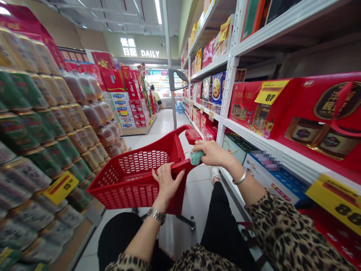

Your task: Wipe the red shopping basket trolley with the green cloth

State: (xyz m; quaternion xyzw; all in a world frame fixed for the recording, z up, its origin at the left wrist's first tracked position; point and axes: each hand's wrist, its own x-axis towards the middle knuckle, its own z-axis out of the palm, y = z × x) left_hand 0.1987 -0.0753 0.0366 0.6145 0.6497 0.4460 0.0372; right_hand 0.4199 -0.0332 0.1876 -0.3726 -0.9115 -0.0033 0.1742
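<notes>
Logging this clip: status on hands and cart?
Left hand and right hand on red cart handle, right over a teal cloth. Red mesh basket ahead. Stacked cans left, red gift boxes right.

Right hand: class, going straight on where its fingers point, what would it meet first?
Probably the teal cloth on the red cart handle, which the fingers of the right hand already touch.

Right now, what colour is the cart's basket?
Red, a mesh basket; shows best in the head view.

Red shopping cart, teal cloth, leopard-print sleeves
</notes>
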